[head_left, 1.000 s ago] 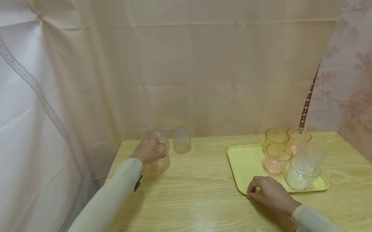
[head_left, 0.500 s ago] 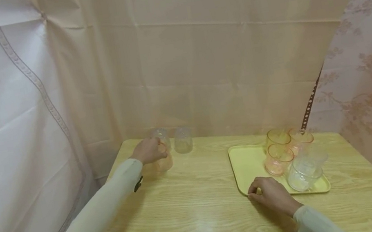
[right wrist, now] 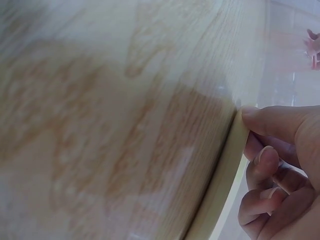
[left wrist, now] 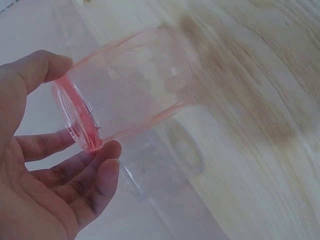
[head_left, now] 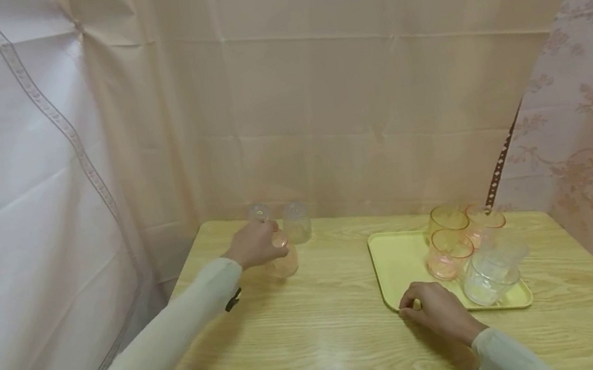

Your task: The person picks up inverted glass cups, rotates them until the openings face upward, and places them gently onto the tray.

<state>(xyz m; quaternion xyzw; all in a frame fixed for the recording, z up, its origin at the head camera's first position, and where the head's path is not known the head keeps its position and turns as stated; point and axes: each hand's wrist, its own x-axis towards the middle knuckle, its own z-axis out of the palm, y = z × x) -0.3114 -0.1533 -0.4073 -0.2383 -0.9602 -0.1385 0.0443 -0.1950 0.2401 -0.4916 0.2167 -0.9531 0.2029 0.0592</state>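
Note:
My left hand (head_left: 254, 243) grips a clear pinkish-orange tumbler (head_left: 286, 261) by its thick base. The tumbler (left wrist: 130, 82) is upside down, its mouth toward the tabletop; whether the rim touches the wood I cannot tell. Just behind it, two colourless tumblers stand upside down: one (head_left: 297, 224) in full sight, the other (head_left: 259, 213) partly hidden by the hand. On the right, my right hand (head_left: 437, 312) pinches the near-left rim of a yellow tray (head_left: 399, 259) between thumb and curled fingers; the tray's edge (right wrist: 227, 172) shows in the right wrist view.
Upright on the tray are a yellow tumbler (head_left: 445, 218), an orange-rimmed tumbler (head_left: 449, 257), another orange-pink one (head_left: 484, 223) and colourless glassware (head_left: 489, 280). A wooden table (head_left: 278, 353) lies beneath, with a hanging beige sheet (head_left: 319, 108) behind its far edge.
My left hand has moved right and slightly nearer with the pinkish-orange tumbler, away from the far-left colourless one. My right hand has stayed at the tray's rim. The head view has shifted slightly.

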